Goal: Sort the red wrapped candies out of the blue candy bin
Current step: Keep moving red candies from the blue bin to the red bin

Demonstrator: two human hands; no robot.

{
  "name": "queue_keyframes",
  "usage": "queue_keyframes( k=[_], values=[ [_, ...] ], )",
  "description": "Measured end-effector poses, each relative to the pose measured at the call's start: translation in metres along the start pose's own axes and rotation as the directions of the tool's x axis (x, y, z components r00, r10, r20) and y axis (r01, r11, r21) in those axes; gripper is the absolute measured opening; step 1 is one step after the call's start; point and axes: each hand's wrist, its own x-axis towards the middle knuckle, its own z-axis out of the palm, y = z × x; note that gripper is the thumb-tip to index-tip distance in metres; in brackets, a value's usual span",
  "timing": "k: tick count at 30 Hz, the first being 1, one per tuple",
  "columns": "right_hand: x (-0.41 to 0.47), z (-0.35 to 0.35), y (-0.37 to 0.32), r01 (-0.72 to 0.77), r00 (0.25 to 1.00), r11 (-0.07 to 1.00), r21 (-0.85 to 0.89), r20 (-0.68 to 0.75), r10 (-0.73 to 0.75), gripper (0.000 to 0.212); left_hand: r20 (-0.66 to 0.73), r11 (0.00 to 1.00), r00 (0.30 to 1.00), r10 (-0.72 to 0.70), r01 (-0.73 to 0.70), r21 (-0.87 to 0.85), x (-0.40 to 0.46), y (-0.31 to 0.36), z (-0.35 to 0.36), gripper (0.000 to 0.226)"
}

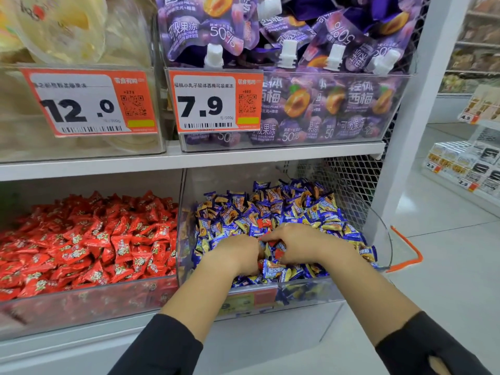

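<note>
Both hands in blue candy bin (378,226), fingers curled into pile: left hand (238,255) and right hand (300,243) each on red candies (278,253); exact hold unclear. One red candy (263,222) loose just beyond. Red candy bin (81,296) adjacent on left; purple jelly pouches (311,104) on shelf (243,155) above. White tile floor (446,266) at right.

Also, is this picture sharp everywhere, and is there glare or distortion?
Head view: even shop light, no hard shadows; the blue candy bin and price tags are sharp; the top-left corner and lower-left bin front are smeared; wide-angle lens tilts the white post; soft reflections on the clear bin fronts.
</note>
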Motion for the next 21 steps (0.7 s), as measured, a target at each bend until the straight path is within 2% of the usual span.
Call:
queue_keyframes(
  k=[3, 7, 11, 14, 16, 19, 21],
  values=[
    [-0.001, -0.001, 0.001, -0.017, 0.999, 0.999, -0.028, 0.036, 0.018, 0.071, 0.025, 1.000, 1.000, 0.016, -0.016, -0.011, -0.001, 0.000, 0.001, 0.048],
    [0.000, 0.002, -0.006, -0.030, 0.996, 0.995, -0.098, -0.083, 0.021, 0.047, 0.016, 0.999, 1.000, 0.001, 0.000, -0.039, -0.001, 0.000, 0.003, 0.019],
    [0.001, 0.002, -0.005, -0.050, 0.982, 0.995, -0.089, -0.188, 0.032, 0.037, -0.048, 0.996, 0.998, -0.048, 0.045, -0.074, -0.001, -0.008, 0.002, 0.016],
    [-0.002, -0.002, -0.003, -0.066, 0.971, 0.998, 0.013, -0.231, 0.068, 0.033, -0.188, 0.983, 0.972, -0.139, 0.112, -0.146, -0.005, -0.014, -0.007, 0.024],
    [-0.004, -0.004, 0.000, -0.063, 0.960, 0.985, 0.163, -0.261, 0.104, 0.028, -0.264, 0.968, 0.945, -0.191, 0.137, -0.210, -0.008, -0.013, -0.015, 0.028],
    [-0.008, -0.012, 0.003, -0.072, 0.936, 0.950, 0.302, -0.309, 0.170, 0.024, -0.373, 0.933, 0.882, -0.287, 0.171, -0.316, -0.010, -0.014, -0.026, 0.009],
    [-0.011, -0.017, 0.004, -0.099, 0.923, 0.941, 0.325, -0.323, 0.208, 0.025, -0.416, 0.915, 0.850, -0.324, 0.169, -0.367, -0.009, -0.014, -0.029, 0.021]
  ],
)
